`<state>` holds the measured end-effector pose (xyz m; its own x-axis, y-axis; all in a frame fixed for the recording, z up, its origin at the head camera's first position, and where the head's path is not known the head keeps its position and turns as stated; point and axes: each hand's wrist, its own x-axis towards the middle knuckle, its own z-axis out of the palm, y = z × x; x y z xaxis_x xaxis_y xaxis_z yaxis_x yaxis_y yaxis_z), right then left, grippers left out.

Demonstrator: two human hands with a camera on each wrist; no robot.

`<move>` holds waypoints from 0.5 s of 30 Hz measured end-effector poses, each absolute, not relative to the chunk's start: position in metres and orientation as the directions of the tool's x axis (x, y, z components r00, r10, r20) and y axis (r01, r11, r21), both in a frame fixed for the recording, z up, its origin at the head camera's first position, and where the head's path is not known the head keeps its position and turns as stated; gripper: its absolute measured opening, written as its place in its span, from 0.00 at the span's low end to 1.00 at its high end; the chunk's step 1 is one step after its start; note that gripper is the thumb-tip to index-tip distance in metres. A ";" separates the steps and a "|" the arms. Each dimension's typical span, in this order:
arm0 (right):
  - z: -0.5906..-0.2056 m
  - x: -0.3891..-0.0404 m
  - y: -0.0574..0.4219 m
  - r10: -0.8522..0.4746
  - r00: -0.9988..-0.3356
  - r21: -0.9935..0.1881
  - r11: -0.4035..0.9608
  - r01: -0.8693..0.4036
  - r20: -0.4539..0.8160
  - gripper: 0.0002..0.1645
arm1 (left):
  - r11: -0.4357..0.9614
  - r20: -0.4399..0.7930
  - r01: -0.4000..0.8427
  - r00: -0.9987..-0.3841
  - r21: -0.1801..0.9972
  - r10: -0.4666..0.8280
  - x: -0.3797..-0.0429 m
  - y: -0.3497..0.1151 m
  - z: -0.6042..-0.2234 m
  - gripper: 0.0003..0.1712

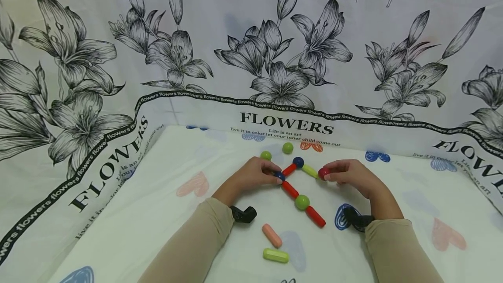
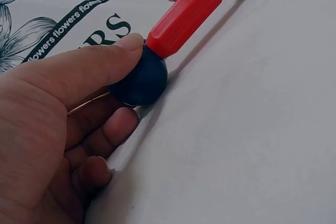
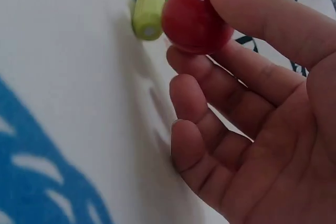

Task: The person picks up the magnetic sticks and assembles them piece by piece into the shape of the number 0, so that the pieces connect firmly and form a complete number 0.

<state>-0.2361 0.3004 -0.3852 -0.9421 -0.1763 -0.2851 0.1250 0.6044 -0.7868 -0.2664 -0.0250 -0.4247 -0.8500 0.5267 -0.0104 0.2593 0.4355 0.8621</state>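
left hand (image 1: 251, 176): thumb and fingertips pinch near blue ball (image 1: 279, 177); spare fingers loosely bent.
right hand (image 1: 351, 174): thumb and fingers grip red ball (image 1: 323, 174) at their tips; palm well off it.
red ball: left of right hand's palm, right by free end of lime rod (image 1: 310, 171); cannot tell if touching.
run between hands: near blue ball, far red rod (image 1: 289, 170), far blue ball (image 1: 298, 162), lime rod, end to end.
run from left hand, rightward and toward wearer: middle red rod (image 1: 290, 189), joined green ball (image 1: 302, 202), end red rod (image 1: 315, 216).
loose, beyond left hand: left green ball (image 1: 265, 156) just past it; right green ball (image 1: 287, 148) farther right.
loose, wearer's side of hands: pink rod (image 1: 272, 236), then lower lime rod (image 1: 275, 255), apart.
under hands: white cloth (image 1: 157, 206), printed hearts.
beyond hands: flower-print backdrop (image 1: 280, 85).
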 end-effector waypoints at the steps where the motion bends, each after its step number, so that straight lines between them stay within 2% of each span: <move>1: -0.388 -0.236 0.302 -0.181 -0.938 -0.786 0.604 0.132 -0.296 0.32 | 0.437 -0.013 0.258 -0.850 0.862 0.527 -0.267 -0.025 -0.424 0.17; 15: -0.397 -0.236 0.305 -0.210 -0.927 -0.770 0.627 0.118 -0.312 0.31 | 0.441 -0.023 0.255 -0.845 0.860 0.534 -0.265 -0.025 -0.421 0.17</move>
<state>-0.2357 0.3048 -0.3966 -0.9266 -0.2097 -0.3123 0.1176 0.6270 -0.7701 -0.2653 -0.0247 -0.4212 -0.8454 0.5337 -0.0234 0.2549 0.4414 0.8604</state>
